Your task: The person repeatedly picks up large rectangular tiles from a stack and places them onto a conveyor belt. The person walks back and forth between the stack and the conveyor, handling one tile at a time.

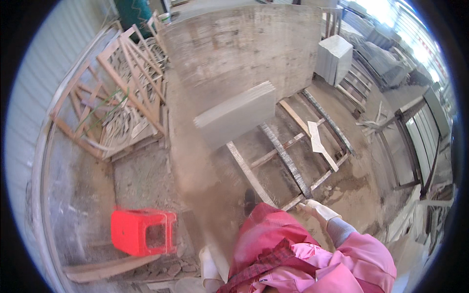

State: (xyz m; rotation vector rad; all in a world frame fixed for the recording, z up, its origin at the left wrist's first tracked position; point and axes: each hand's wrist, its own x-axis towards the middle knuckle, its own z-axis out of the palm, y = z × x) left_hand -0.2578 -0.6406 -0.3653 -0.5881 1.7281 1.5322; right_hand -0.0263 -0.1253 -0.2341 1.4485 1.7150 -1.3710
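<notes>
My right hand [318,212], in a whitish glove, is low in front of me beside the near end of a slatted frame [288,161]. Its fingers look loosely apart, with nothing seen in them. My left hand [209,266], also gloved, hangs at the lower edge. A pale blurred strip [220,259] runs beside it; I cannot tell whether the hand holds it. Several thin grey slabs [239,112] stand on edge, close together, at the frame's far left end. A white irregular piece [316,137] lies across the frame's right-hand bars.
A red plastic stool [141,232] lies on its side at the left. Behind it is a wooden crate [132,93] full of pale strips. A large board [244,49] rises behind the slabs. More stacked slabs [334,58] stand back right; a metal rack [420,141] holds panels at right.
</notes>
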